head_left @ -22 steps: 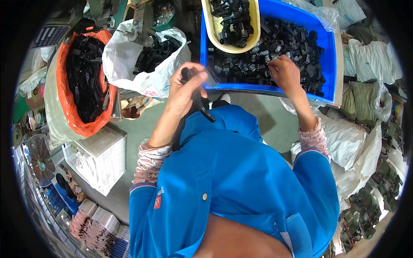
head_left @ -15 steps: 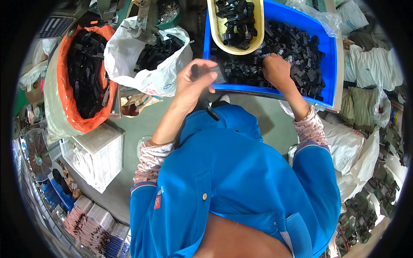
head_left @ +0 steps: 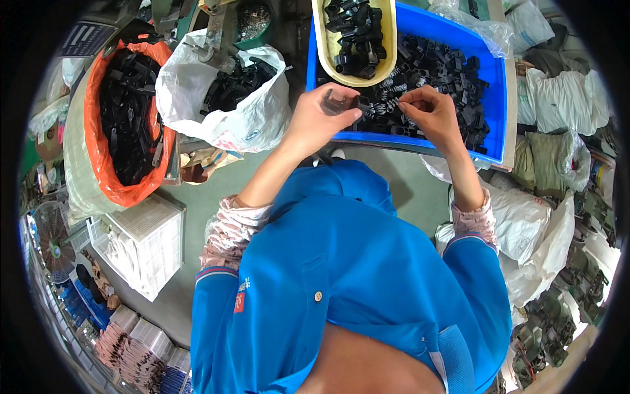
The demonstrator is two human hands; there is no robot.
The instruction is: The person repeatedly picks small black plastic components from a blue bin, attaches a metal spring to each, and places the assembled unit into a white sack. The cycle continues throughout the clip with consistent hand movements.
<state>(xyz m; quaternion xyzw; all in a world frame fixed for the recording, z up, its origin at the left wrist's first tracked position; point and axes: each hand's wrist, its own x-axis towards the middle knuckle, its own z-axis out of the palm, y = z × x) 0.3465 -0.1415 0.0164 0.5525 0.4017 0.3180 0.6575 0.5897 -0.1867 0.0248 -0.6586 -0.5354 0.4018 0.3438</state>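
My left hand [head_left: 316, 119] is closed around a black plastic part [head_left: 360, 103], whose end sticks out past the fingertips above the near edge of the blue tray [head_left: 413, 139]. To its right, my right hand [head_left: 433, 115] has thumb and forefinger pinched on a small metal coil spring [head_left: 394, 104]. The fingers cover much of both pieces. More coil springs [head_left: 387, 85] lie among small black plastic parts [head_left: 453, 79] in the tray. A yellow tub [head_left: 392, 49] of larger black parts rests over the tray's far left portion.
Left of the tray stands a white sack [head_left: 177, 98] with black parts inside. Farther left is an orange-lined sack [head_left: 92, 131] of long black pieces. A green bowl [head_left: 262, 43] holds small metal pieces. White bags [head_left: 567, 98] are piled on the right; a white crate [head_left: 147, 246] sits below left.
My left hand has moved right and turned, bringing the black part over the tray. My right hand has risen from among the parts and now pinches a spring, fingers toward the left hand.
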